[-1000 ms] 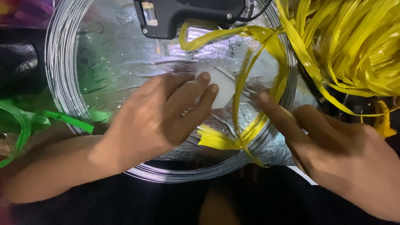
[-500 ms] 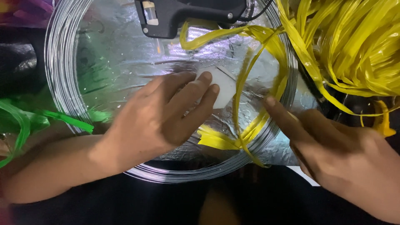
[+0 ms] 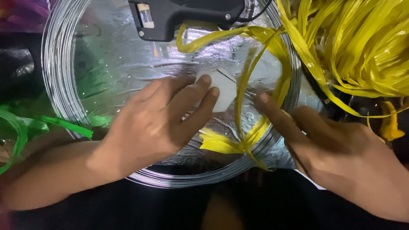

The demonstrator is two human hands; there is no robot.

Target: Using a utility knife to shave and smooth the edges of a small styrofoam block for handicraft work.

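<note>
My left hand (image 3: 164, 117) lies flat on a crinkled silvery foil sheet (image 3: 119, 68), its fingertips pressing a small white block (image 3: 224, 87). My right hand (image 3: 336, 153) reaches in from the right, index finger stretched out with its tip on the foil beside a loop of yellow plastic strip (image 3: 255, 85). The strip arcs over the foil and folds flat at the near side. A coil of silver wire (image 3: 55, 72) rings the foil. Neither hand grips anything.
A black glue gun (image 3: 187, 17) lies across the far rim of the coil. A thick bundle of yellow strips (image 3: 362, 47) fills the upper right. Green strips (image 3: 38, 127) lie at the left, purple material in the top left corner.
My right index finger slid a little to the right and then back toward the yellow loop. The left hand has stayed on the white block.
</note>
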